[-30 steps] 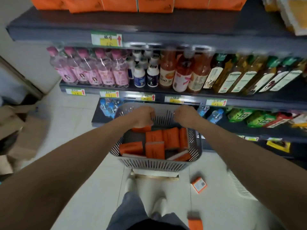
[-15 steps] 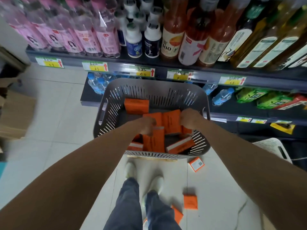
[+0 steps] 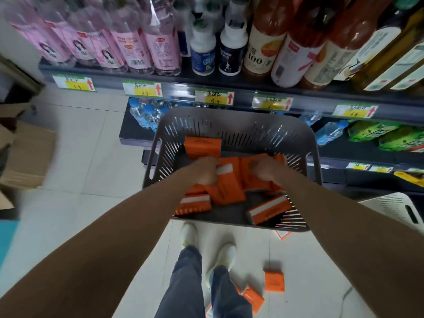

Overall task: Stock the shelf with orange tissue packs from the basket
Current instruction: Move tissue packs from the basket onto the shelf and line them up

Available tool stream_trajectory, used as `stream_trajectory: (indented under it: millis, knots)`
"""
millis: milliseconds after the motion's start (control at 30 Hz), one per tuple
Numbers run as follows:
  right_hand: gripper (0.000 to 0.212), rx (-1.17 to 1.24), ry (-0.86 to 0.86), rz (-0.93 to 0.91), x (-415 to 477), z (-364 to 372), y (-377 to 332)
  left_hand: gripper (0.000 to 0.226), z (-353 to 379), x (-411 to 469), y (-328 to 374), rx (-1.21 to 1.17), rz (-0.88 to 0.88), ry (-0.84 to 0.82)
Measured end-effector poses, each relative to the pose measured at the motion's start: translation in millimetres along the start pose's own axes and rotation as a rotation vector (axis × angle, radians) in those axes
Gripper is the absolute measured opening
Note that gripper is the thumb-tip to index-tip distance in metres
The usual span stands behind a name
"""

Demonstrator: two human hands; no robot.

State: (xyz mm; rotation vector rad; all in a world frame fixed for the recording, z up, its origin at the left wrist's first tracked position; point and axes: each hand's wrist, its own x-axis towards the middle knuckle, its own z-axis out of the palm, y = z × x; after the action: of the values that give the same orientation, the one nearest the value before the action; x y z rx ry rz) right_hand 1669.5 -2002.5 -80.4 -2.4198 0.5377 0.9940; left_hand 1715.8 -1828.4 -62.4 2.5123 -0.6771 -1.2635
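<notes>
L hand [image 3: 205, 171], R hand [image 3: 263, 170] each grip orange tissue packs [image 3: 230, 190] in basket [image 3: 231, 115]

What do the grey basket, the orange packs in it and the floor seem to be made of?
Basket: likely moulded plastic, matte grey; thin slotted walls, rounded rim. Packs: probably soft plastic film, slight sheen; edges look creased. Floor: seemingly glazed tile, pale, faintly reflective; straight joint lines show.

Pale tiled floor [image 3: 75, 171]; dark shelf [image 3: 179, 86] of bottles [image 3: 160, 42]; cardboard boxes [image 3: 29, 157] left.
</notes>
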Motion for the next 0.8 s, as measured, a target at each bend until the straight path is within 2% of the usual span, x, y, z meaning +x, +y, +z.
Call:
stream_trajectory:
  millis: [67,167,267,333,400,500,533,633,733,800]
  knots:
    - [0.021,0.014,0.01,0.006,7.6,6.5,-6.5,0.037,-22.4,-13.0,-7.1,-0.073,-0.016,0.074]
    - [0.03,0.036,0.019,0.023,6.0,9.6,-24.3,0.031,-45.8,-31.1,-17.3,-0.114,0.007,0.205]
    - [0.026,0.017,-0.07,0.016,12.7,21.0,-34.2,0.022,-52.2,-34.0,-38.7,-0.233,-0.062,0.281]
    - [0.014,-0.037,-0.117,0.002,16.7,28.6,-42.5,0.033,-51.3,-34.8,-47.9,-0.342,-0.123,0.302]
    - [0.014,-0.006,-0.15,0.015,21.6,35.3,-52.7,0.052,-50.4,-35.7,-50.9,-0.405,-0.159,0.299]
    - [0.047,-0.021,-0.135,0.033,27.7,43.2,-60.0,0.067,-50.9,-36.8,-49.6,-0.442,-0.157,0.299]
    - [0.049,-0.011,-0.165,0.069,28.0,46.0,-62.2,0.071,-51.6,-35.9,-51.1,-0.456,-0.154,0.298]
    - [0.045,0.031,-0.202,0.118,26.0,45.0,-65.4,0.078,-55.6,-38.4,-52.8,-0.497,-0.14,0.304]
    - [0.043,0.068,-0.169,0.094,15.0,30.7,-68.5,0.078,-62.7,-46.1,-49.9,-0.502,-0.109,0.312]
    - [0.041,0.005,-0.113,0.065,4.2,13.5,-70.7,0.075,-70.5,-54.6,-44.0,-0.482,-0.088,0.308]
